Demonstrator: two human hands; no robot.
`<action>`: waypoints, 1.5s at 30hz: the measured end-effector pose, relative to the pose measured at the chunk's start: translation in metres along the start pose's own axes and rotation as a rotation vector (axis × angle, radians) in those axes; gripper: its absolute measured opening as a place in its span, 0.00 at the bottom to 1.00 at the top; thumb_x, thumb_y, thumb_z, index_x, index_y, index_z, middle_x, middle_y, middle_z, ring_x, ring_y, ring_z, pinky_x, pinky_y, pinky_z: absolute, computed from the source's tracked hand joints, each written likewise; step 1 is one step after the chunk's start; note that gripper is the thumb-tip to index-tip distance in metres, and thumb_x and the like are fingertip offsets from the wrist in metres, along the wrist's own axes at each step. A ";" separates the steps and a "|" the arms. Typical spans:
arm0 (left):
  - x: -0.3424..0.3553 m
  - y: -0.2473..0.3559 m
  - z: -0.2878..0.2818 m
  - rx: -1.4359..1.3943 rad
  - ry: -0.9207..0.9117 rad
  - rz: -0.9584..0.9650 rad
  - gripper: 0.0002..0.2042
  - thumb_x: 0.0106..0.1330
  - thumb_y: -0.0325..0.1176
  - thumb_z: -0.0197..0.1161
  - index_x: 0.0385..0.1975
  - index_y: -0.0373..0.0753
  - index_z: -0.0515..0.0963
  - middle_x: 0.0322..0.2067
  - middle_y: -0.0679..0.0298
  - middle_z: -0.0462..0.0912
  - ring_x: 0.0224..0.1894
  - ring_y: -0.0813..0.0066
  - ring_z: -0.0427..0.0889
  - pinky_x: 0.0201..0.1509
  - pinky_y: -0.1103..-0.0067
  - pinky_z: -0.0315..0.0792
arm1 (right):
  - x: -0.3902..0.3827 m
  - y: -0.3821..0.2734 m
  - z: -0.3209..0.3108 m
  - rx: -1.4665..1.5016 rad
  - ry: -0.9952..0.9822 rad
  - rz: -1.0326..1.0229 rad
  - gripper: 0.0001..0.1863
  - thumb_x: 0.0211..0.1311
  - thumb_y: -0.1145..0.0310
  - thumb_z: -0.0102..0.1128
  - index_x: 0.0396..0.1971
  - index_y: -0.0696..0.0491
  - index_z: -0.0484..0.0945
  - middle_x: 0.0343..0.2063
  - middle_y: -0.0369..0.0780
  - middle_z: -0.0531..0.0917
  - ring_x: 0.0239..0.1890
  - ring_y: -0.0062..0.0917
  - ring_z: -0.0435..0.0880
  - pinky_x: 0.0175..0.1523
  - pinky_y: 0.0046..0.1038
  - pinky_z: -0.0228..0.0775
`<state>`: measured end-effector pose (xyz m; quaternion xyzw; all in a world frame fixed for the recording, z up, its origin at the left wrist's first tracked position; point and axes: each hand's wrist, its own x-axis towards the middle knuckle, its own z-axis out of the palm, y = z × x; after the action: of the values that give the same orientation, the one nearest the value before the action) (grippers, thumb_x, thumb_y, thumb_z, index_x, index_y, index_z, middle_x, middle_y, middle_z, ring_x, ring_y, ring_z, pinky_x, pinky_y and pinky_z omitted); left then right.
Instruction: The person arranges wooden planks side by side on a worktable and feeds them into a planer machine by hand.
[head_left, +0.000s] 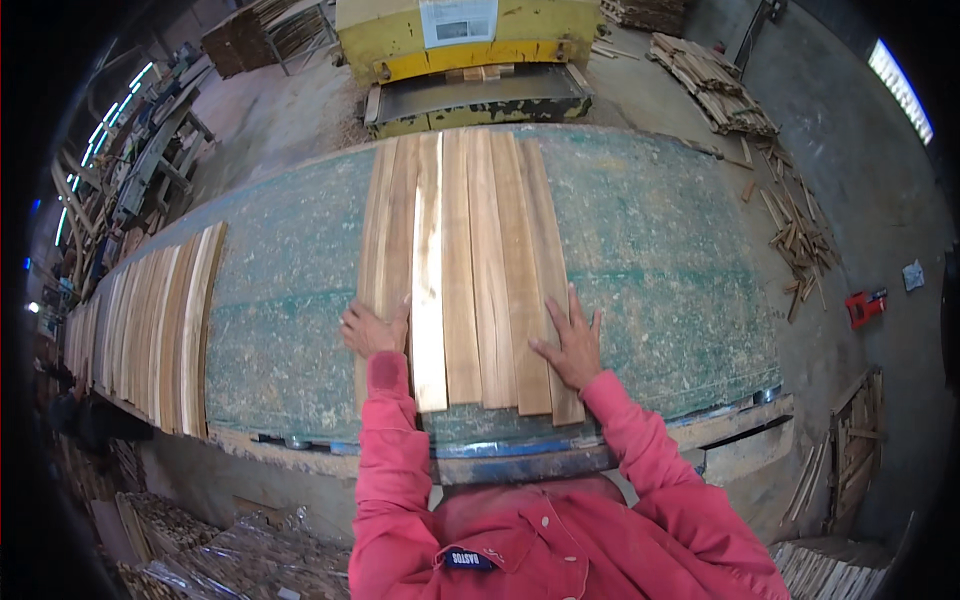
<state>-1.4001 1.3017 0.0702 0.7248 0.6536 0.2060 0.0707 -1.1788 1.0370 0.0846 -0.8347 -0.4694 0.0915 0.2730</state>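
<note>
Several long wooden boards (460,250) lie side by side on the worn green tabletop (650,250), running away from me. One pale board (428,330) among them shines brightly. At the left edge of the row, my left hand (376,328) rests with its fingers spread over the outer boards. My right hand (572,345) lies open against the right edge, its fingers stretched over the outermost board (548,270). That board sits slightly askew, and the near ends are uneven. Neither hand is wrapped round anything.
More boards (160,325) stand in a row at the table's left. Beyond the table is a yellow machine (470,60) with a flat bed. Stacked wood (712,85) and loose offcuts (797,220) lie on the floor to the right, near a red tool (864,309).
</note>
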 end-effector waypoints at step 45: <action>0.234 0.146 0.125 0.017 -0.035 0.428 0.47 0.48 0.74 0.66 0.69 0.58 0.70 0.73 0.45 0.56 0.73 0.30 0.50 0.74 0.42 0.43 | 0.362 0.040 -0.004 -0.166 0.072 0.074 0.51 0.37 0.39 0.78 0.63 0.50 0.74 0.53 0.49 0.74 0.58 0.44 0.71 0.67 0.46 0.55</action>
<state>-1.2027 1.5314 0.0592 0.8511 0.4852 0.1982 0.0307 -0.9514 1.3207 0.1039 -0.8740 -0.4341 0.0323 0.2162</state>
